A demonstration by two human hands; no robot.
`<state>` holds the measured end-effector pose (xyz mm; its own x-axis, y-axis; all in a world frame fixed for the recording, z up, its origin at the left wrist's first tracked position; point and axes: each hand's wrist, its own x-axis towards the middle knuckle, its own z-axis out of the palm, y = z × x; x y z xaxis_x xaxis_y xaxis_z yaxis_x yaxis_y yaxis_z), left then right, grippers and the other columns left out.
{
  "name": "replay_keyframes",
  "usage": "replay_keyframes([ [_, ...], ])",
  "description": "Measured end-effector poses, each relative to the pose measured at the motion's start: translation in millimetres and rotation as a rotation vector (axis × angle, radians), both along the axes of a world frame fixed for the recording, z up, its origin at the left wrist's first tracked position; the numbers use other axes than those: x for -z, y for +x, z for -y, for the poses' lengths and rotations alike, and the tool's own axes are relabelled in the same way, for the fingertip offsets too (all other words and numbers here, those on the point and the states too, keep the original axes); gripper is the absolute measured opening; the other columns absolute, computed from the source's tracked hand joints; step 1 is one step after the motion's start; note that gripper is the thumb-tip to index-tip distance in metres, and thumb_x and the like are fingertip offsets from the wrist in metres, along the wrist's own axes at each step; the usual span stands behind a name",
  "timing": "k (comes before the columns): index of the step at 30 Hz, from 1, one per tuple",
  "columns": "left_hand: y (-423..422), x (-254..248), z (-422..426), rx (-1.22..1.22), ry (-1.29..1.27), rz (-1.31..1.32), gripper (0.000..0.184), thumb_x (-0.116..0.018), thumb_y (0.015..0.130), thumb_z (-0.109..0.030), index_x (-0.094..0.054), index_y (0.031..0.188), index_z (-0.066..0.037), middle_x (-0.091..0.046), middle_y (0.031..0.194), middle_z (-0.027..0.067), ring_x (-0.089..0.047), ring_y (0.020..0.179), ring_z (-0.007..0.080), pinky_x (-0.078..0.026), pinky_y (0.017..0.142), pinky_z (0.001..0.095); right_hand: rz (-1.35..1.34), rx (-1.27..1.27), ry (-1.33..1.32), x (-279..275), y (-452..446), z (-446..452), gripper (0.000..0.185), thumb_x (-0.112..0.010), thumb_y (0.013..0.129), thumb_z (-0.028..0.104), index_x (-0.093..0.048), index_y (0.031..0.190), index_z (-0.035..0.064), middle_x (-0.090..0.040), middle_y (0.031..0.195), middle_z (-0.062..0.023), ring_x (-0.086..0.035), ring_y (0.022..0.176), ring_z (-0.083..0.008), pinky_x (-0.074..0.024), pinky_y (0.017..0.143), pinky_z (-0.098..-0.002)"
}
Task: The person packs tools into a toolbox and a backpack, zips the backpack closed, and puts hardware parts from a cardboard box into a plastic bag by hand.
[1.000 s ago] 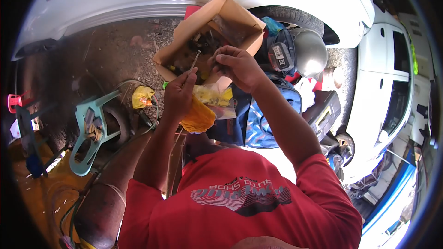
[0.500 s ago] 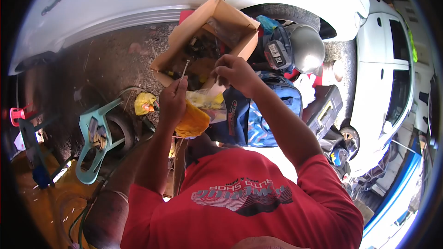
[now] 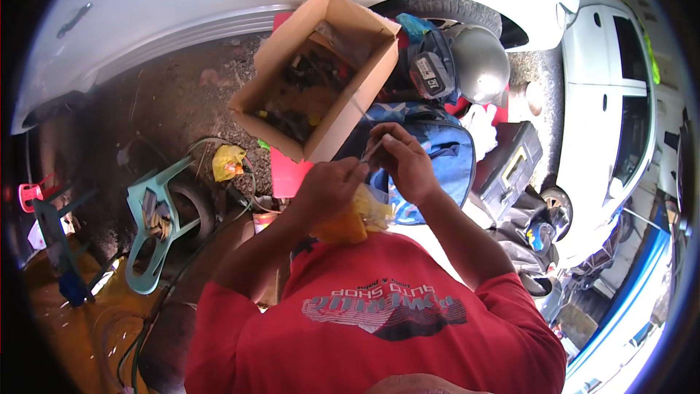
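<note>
My left hand (image 3: 332,186) and my right hand (image 3: 408,164) meet in front of my chest, both closed. A thin metal bolt (image 3: 372,150) shows between them, with the fingertips of both hands pinching at it. Whether a smaller part sits on the bolt, I cannot make out. Below my left hand hang a yellow-orange cloth (image 3: 341,228) and a clear plastic bag (image 3: 377,211) with yellow in it; whether the hand grips these is hidden. Just beyond my hands stands an open cardboard box (image 3: 357,113) with dark small parts inside.
A blue bag (image 3: 445,157) lies right of my hands, near a black toolbox (image 3: 510,164) and a grey rounded helmet-like object (image 3: 481,66). A teal stool (image 3: 149,266) with small pieces on it stands left. A white car (image 3: 182,0) spans the far side.
My left hand has moved right and toward me with the bolt, and my right hand has come down to meet it. The cloth and plastic bag have shifted right and nearer my body.
</note>
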<state>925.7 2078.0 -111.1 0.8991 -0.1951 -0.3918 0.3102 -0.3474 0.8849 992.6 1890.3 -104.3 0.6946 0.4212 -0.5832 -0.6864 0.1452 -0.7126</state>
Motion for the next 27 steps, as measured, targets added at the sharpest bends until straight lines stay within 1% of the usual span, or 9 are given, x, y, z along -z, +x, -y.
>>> replay_keyframes([
  [2, 2, 2, 13, 0.123, 0.072, -0.027, 0.031, -0.060, 0.099, -0.032, -0.071, 0.105, -0.004, -0.071, 0.085, 0.0191, -0.069, 0.078, 0.0323, -0.053, 0.075, 0.0380, 0.027, 0.102, 0.049, 7, -14, 4, 0.016, -0.046, 0.104, 0.011, -0.054, 0.117, 0.0053, -0.062, 0.093, -0.0067, -0.060, 0.083, -0.0134, -0.0493, 0.073, -0.0261],
  [4, 1, 15, 27, 0.261, 0.053, 0.052, 0.031, -0.065, 0.095, -0.033, -0.072, 0.108, -0.006, -0.071, 0.089, 0.0216, -0.068, 0.082, 0.0401, -0.054, 0.075, 0.0439, 0.085, 0.099, -0.122, 11, -16, 20, 0.013, -0.046, 0.104, 0.010, -0.054, 0.114, 0.0057, -0.059, 0.089, -0.0043, -0.057, 0.074, -0.0113, -0.0476, 0.068, -0.0261],
  [8, -13, 59, 22, 0.366, 0.065, 0.068, 0.035, -0.068, 0.090, -0.031, -0.070, 0.117, -0.009, -0.072, 0.090, 0.0206, -0.069, 0.086, 0.0406, -0.054, 0.077, 0.0486, 0.288, 0.000, -0.444, 21, -15, 63, 0.014, -0.050, 0.103, 0.014, -0.058, 0.110, 0.0038, -0.058, 0.081, 0.0000, -0.052, 0.069, -0.0074, -0.0448, 0.063, -0.0246],
  [10, -19, 70, 22, 0.466, 0.187, 0.079, 0.045, -0.070, 0.088, -0.028, -0.064, 0.130, -0.013, -0.072, 0.091, 0.0204, -0.069, 0.088, 0.0407, -0.053, 0.078, 0.0510, 0.223, -0.189, -0.583, 33, -24, 75, 0.017, -0.052, 0.101, 0.016, -0.059, 0.111, 0.0041, -0.064, 0.082, -0.0048, -0.061, 0.070, -0.0151, -0.0494, 0.067, -0.0299],
  [13, -24, 74, 37, 0.625, 0.265, 0.131, 0.048, -0.070, 0.088, -0.025, -0.059, 0.134, -0.014, -0.072, 0.088, 0.0185, -0.071, 0.084, 0.0384, -0.055, 0.074, 0.0499, 0.298, -0.371, -0.817, 54, -48, 66, 0.021, -0.049, 0.097, 0.014, -0.060, 0.114, 0.0065, -0.071, 0.095, -0.0213, -0.069, 0.092, -0.0397, -0.0520, 0.080, -0.0467],
  [16, -30, 71, 55, 0.644, 0.319, 0.215, 0.046, -0.069, 0.088, -0.023, -0.058, 0.131, -0.010, -0.072, 0.084, 0.0163, -0.071, 0.078, 0.0369, -0.055, 0.068, 0.0490, 0.703, -0.339, -1.068, 75, -67, 59, 0.018, -0.054, 0.095, 0.012, -0.062, 0.109, 0.0052, -0.069, 0.087, -0.0225, -0.070, 0.083, -0.0389, -0.0535, 0.075, -0.0472],
  [19, -38, 96, 62, 0.605, 0.393, 0.344, 0.040, -0.068, 0.086, -0.019, -0.059, 0.122, -0.006, -0.070, 0.078, 0.0140, -0.071, 0.073, 0.0360, -0.055, 0.063, 0.0479, 0.599, -0.400, -1.080, 83, -67, 62, 0.020, -0.053, 0.095, 0.015, -0.061, 0.108, 0.0028, -0.069, 0.095, -0.0252, -0.066, 0.094, -0.0455, -0.0512, 0.082, -0.0532],
  [24, -35, 74, 50, 0.622, 0.438, 0.285, 0.028, -0.064, 0.085, -0.015, -0.061, 0.112, -0.007, -0.070, 0.077, 0.0140, -0.071, 0.072, 0.0350, -0.056, 0.063, 0.0472, 0.219, -0.346, -0.861, 105, -66, 60, 0.025, -0.057, 0.090, 0.017, -0.063, 0.107, -0.0010, -0.069, 0.093, -0.0272, -0.068, 0.096, -0.0433, -0.0514, 0.083, -0.0497],
  [27, -44, 73, 46, 0.585, 0.421, 0.266, 0.020, -0.062, 0.085, -0.015, -0.062, 0.105, -0.009, -0.069, 0.076, 0.0134, -0.071, 0.071, 0.0345, -0.056, 0.062, 0.0469, 0.114, -0.587, -0.703, 136, -76, 64, 0.029, -0.056, 0.088, 0.015, -0.061, 0.107, -0.0066, -0.067, 0.104, -0.0313, -0.064, 0.103, -0.0462, -0.0501, 0.087, -0.0471],
])
